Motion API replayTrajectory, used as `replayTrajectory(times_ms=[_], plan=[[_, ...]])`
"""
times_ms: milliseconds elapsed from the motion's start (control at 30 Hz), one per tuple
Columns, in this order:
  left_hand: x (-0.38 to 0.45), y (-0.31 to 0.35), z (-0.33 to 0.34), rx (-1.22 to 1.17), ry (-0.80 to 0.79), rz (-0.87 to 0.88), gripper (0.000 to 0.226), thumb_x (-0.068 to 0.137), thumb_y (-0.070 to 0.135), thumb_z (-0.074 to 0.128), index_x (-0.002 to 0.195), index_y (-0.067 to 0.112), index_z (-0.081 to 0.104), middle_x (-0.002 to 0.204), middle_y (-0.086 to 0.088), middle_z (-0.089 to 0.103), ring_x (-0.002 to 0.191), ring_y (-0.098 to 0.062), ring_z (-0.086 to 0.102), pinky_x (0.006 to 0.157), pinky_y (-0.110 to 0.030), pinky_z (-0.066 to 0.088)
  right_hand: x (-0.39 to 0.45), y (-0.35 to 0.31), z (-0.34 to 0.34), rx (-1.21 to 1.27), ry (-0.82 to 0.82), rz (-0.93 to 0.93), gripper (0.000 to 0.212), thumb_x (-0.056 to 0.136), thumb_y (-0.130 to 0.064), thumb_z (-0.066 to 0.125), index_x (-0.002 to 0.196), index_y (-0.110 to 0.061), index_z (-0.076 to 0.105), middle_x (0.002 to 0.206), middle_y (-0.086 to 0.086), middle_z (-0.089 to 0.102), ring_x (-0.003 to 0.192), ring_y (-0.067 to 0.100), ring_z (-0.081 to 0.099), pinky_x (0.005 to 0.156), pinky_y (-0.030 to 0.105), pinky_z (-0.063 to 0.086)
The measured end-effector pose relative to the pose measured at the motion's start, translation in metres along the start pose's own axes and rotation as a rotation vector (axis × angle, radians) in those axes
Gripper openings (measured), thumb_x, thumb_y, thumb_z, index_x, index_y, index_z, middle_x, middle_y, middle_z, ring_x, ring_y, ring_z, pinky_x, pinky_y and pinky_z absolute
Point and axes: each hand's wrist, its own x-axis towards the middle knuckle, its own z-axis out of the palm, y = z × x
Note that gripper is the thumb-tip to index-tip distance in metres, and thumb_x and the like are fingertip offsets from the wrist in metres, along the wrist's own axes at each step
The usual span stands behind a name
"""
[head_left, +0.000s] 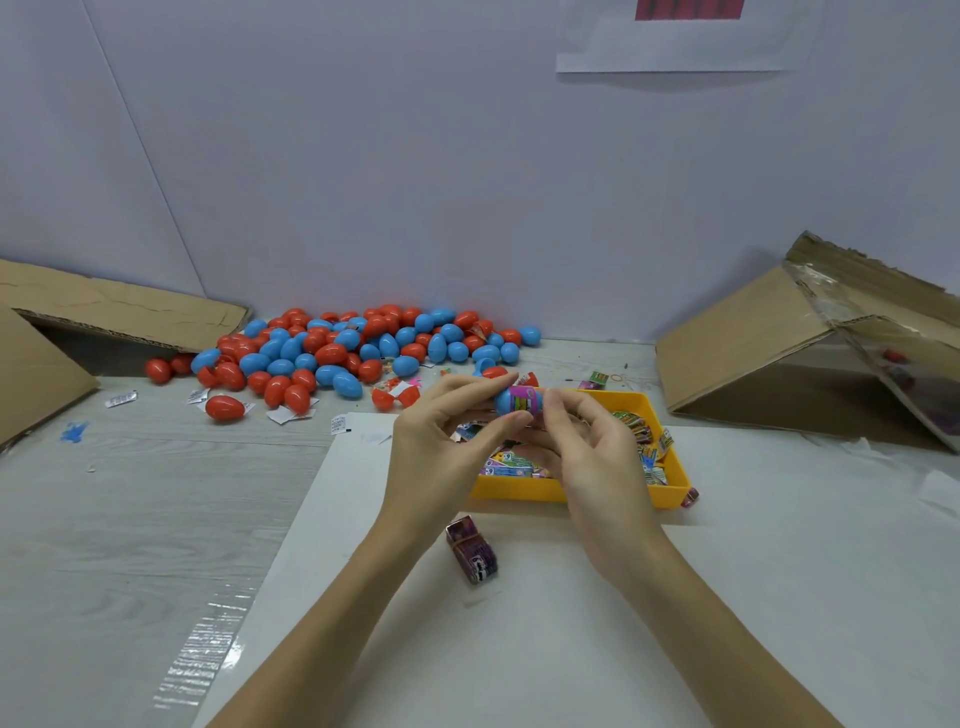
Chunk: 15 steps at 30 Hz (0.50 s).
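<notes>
Blue egg (511, 402), banded with pink-green label: held in air above far edge of yellow tray (519, 491). Left hand (441, 436): grip closed on egg's left end, fingers on top, thumb beneath. Right hand (597, 462): grip pinching egg's right end at label. Tray holds small printed packets (644, 447). Purple packet bundle (471, 551) lies on white sheet (779, 571), near tray's front wall. Pile of red and blue eggs (337, 348) at far edge of table (130, 493), against wall. Tipped cardboard box (753, 353) at right.

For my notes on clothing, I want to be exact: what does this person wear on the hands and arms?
Nothing worn is visible. The left hand and right hand have no gloves, rings or watch, and both forearms are bare, with no sleeve in view.
</notes>
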Motion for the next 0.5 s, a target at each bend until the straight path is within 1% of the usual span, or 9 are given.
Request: replayTrajectory(times_ms=[67, 167, 267, 333, 400, 467, 500], plan=[[-0.001, -0.002, 0.000, 0.073, -0.008, 0.062, 0.041, 0.082, 0.014, 0.083, 0.122, 0.015, 0.074, 0.112, 0.003, 0.070, 0.105, -0.019, 0.069, 0.090, -0.031, 0.059, 0.001, -0.001, -0.001, -0.035, -0.029, 0.015, 0.031, 0.099, -0.035, 0.063, 0.120, -0.014, 0.068, 0.103, 0.002, 0.079, 0.097, 0.017, 0.076, 0.081, 0.030, 0.063], [-0.003, -0.005, 0.000, 0.171, -0.050, 0.135, 0.045, 0.083, 0.016, 0.083, 0.126, 0.019, 0.071, 0.113, 0.007, 0.067, 0.104, -0.019, 0.068, 0.090, -0.032, 0.059, 0.002, -0.002, -0.002, -0.098, -0.036, 0.048, 0.030, 0.094, -0.025, 0.073, 0.121, -0.012, 0.069, 0.103, 0.001, 0.079, 0.094, 0.015, 0.077, 0.074, 0.023, 0.061], [-0.001, -0.007, 0.000, 0.284, -0.083, 0.145, 0.056, 0.081, 0.022, 0.086, 0.133, 0.022, 0.065, 0.117, 0.006, 0.062, 0.105, -0.014, 0.066, 0.092, -0.028, 0.055, 0.004, -0.004, -0.009, -0.108, -0.019, 0.087, 0.030, 0.095, -0.026, 0.072, 0.120, -0.011, 0.070, 0.102, 0.004, 0.079, 0.095, 0.017, 0.077, 0.075, 0.027, 0.062], [-0.001, -0.007, -0.001, 0.308, -0.065, 0.149, 0.052, 0.082, 0.030, 0.083, 0.131, 0.022, 0.066, 0.117, 0.007, 0.061, 0.105, -0.012, 0.064, 0.091, -0.023, 0.054, 0.008, -0.007, -0.015, -0.041, 0.018, 0.111, 0.027, 0.096, -0.027, 0.069, 0.118, -0.011, 0.070, 0.097, 0.006, 0.080, 0.093, 0.019, 0.077, 0.074, 0.027, 0.062], [-0.001, -0.004, -0.002, 0.302, -0.020, 0.128, 0.042, 0.085, 0.039, 0.076, 0.123, 0.023, 0.069, 0.112, 0.012, 0.062, 0.103, -0.010, 0.064, 0.087, -0.021, 0.053, 0.017, -0.016, -0.023, 0.119, 0.047, 0.174, 0.027, 0.096, -0.026, 0.068, 0.115, -0.007, 0.071, 0.092, 0.007, 0.079, 0.085, 0.016, 0.076, 0.069, 0.022, 0.060], [0.000, -0.003, -0.004, 0.303, 0.027, 0.097, 0.030, 0.088, 0.040, 0.070, 0.114, 0.024, 0.072, 0.108, 0.014, 0.062, 0.101, -0.009, 0.063, 0.082, -0.020, 0.053, 0.034, -0.033, -0.040, 0.445, 0.058, 0.240, 0.029, 0.097, -0.022, 0.066, 0.115, 0.000, 0.071, 0.094, 0.009, 0.075, 0.080, 0.014, 0.074, 0.067, 0.019, 0.058], [0.001, -0.004, -0.005, 0.306, 0.047, 0.091, 0.024, 0.091, 0.037, 0.069, 0.110, 0.024, 0.073, 0.106, 0.013, 0.063, 0.100, -0.008, 0.062, 0.080, -0.019, 0.053, 0.044, -0.045, -0.051, 0.644, 0.067, 0.234, 0.028, 0.098, -0.020, 0.063, 0.116, 0.001, 0.070, 0.098, 0.011, 0.073, 0.080, 0.015, 0.073, 0.067, 0.020, 0.058]])
